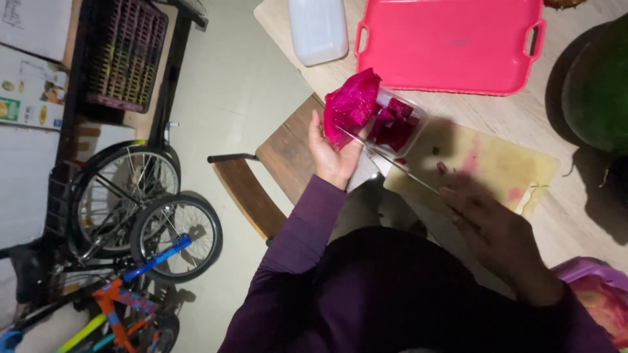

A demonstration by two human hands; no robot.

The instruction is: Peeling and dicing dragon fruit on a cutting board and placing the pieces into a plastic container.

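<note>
My left hand (330, 153) has its grip closed around a magenta dragon fruit half (351, 104), cut flesh facing up, held just above the near edge of the bench (575, 216). My right hand (494, 225) is blurred; it seems wrapped on the handle of a knife (392, 163), though I cannot tell how tightly the grip is pressed. The thin blade runs from that hand toward the fruit, its tip near the base of the half.

Just beside the fruit sits a clear plastic container (398, 124) holding dark pink cubes. It rests at the corner of a pale cutting board (497, 167) — stained pink, with a few small bits lying on it. Beyond the board lies a pink tray (451, 46) with handles, and next to it a white plastic jug (318, 29). A big green melon (598, 85) sits at the far right. Under my left arm stands a wooden chair (261, 186) — past it, on the floor, bicycles (147, 216).
</note>
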